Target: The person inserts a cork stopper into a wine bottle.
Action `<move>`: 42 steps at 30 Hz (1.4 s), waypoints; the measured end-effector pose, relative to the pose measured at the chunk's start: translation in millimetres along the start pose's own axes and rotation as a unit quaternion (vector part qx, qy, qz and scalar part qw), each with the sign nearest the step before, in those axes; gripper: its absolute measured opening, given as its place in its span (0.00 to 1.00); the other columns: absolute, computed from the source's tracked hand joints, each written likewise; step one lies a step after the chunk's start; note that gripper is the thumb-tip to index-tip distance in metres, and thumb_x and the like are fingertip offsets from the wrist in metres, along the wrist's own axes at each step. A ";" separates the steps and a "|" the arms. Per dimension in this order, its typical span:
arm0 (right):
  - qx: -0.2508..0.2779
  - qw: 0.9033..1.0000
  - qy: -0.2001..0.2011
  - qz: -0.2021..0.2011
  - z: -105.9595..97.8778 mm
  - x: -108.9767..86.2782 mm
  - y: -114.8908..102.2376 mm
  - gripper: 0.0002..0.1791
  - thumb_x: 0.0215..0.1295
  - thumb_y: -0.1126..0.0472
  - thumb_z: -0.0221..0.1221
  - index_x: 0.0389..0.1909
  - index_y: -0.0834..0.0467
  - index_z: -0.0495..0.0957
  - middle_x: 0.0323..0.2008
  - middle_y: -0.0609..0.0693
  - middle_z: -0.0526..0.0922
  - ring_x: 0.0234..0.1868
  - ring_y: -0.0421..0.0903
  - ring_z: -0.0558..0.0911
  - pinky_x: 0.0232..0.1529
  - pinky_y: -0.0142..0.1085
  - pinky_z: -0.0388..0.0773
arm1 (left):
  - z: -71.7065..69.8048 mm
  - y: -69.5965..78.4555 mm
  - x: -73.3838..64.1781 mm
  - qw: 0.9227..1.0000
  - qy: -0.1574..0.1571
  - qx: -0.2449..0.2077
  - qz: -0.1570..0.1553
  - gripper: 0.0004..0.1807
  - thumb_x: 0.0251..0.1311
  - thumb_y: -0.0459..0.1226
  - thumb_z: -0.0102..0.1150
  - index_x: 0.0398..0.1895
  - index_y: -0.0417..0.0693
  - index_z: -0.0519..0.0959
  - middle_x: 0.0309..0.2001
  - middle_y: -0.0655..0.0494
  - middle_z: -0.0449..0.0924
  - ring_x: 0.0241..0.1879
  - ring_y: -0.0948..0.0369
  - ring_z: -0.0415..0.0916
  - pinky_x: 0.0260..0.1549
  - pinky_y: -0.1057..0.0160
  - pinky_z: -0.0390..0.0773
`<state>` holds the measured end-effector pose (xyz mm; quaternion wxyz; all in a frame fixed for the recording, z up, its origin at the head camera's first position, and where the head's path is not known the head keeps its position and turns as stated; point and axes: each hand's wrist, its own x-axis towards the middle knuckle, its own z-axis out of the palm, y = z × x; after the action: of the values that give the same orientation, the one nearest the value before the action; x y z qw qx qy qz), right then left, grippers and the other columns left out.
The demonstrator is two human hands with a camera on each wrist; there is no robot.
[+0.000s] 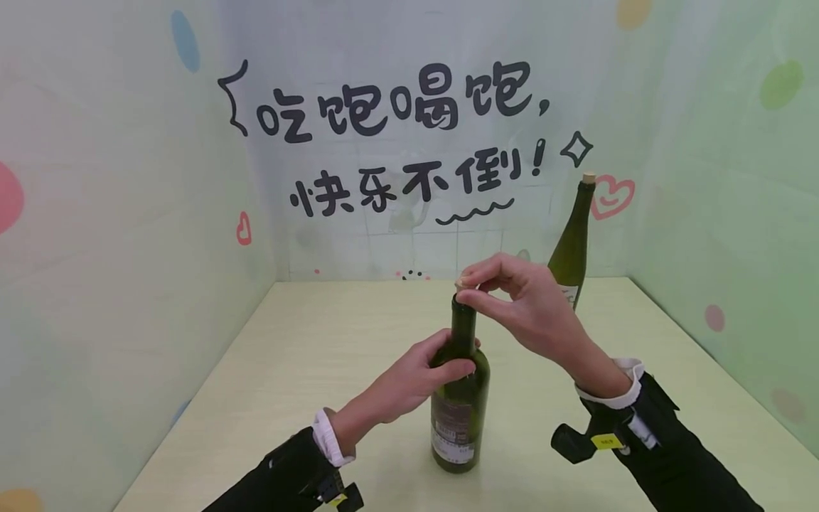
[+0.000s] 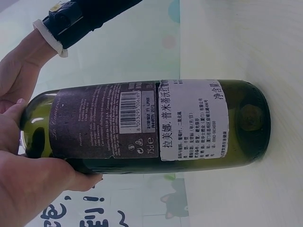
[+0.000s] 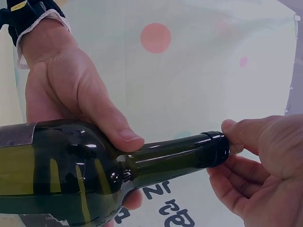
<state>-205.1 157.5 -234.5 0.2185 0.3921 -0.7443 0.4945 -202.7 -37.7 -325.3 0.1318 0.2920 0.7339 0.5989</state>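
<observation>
A green wine bottle point(image 1: 460, 405) stands upright on the table, and its back labels with a barcode point(image 2: 132, 111) face the left wrist view. My left hand point(image 1: 419, 377) grips the bottle around its shoulder and lower neck, thumb on the near side. At the mouth, my right hand point(image 1: 525, 306) pinches a cork point(image 3: 236, 149) between thumb and fingers. The cork sits at the bottle's opening with part of it showing; how deep it goes is hidden by the glass.
Behind my right hand stands a second green bottle point(image 1: 572, 245) with a cork point(image 1: 589, 178) in its top. The pale wooden table point(image 1: 307, 355) is bordered by printed fabric walls point(image 1: 128, 213) at the left, back and right.
</observation>
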 end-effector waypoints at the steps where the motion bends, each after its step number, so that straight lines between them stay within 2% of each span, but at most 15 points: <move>1: -0.001 1.000 -0.001 0.001 0.1 0.2 -0.2 0.09 0.56 0.65 0.66 0.39 0.58 0.81 0.38 0.46 0.83 0.40 0.42 0.82 0.45 0.37 0.78 | 0.1 0.3 -0.1 1.000 0.001 -0.001 -0.001 0.24 0.64 0.52 0.55 0.60 0.55 0.70 0.55 0.58 0.74 0.53 0.57 0.73 0.52 0.55 0.71; 18: 0.019 1.000 -0.014 0.011 -0.2 2.5 -3.8 0.08 0.56 0.65 0.66 0.38 0.60 0.82 0.36 0.47 0.83 0.39 0.43 0.82 0.48 0.38 0.77 | -0.1 3.4 -1.2 1.000 0.006 -0.004 -0.008 0.25 0.62 0.53 0.57 0.60 0.57 0.71 0.56 0.58 0.74 0.53 0.56 0.73 0.52 0.55 0.71; 26: 0.026 0.999 -0.022 0.021 -2.7 3.2 -4.9 0.07 0.57 0.64 0.66 0.36 0.60 0.83 0.35 0.45 0.83 0.40 0.43 0.82 0.46 0.38 0.78 | -0.1 3.3 -1.1 1.000 0.005 -0.007 -0.011 0.26 0.62 0.53 0.57 0.62 0.57 0.71 0.57 0.59 0.73 0.54 0.56 0.72 0.53 0.53 0.71; 35: 0.034 0.999 -0.015 0.031 -2.1 2.0 -4.9 0.06 0.57 0.65 0.66 0.35 0.62 0.82 0.35 0.47 0.83 0.37 0.45 0.82 0.46 0.38 0.78 | 2.1 2.0 -1.3 1.000 0.003 -0.013 -0.008 0.26 0.62 0.52 0.57 0.61 0.56 0.70 0.56 0.57 0.73 0.54 0.54 0.72 0.52 0.52 0.71; 42: 0.036 0.999 -0.008 0.021 1.1 1.8 -2.8 0.06 0.57 0.66 0.66 0.35 0.62 0.82 0.35 0.48 0.83 0.38 0.45 0.82 0.46 0.38 0.78 | 0.7 2.4 -1.2 1.000 0.005 -0.007 -0.008 0.25 0.62 0.53 0.57 0.61 0.57 0.71 0.56 0.58 0.73 0.54 0.55 0.72 0.52 0.53 0.71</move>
<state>-203.9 155.2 -232.1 0.1879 0.3880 -0.7355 0.5226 -200.7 -37.6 -323.3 0.1354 0.2820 0.7328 0.6042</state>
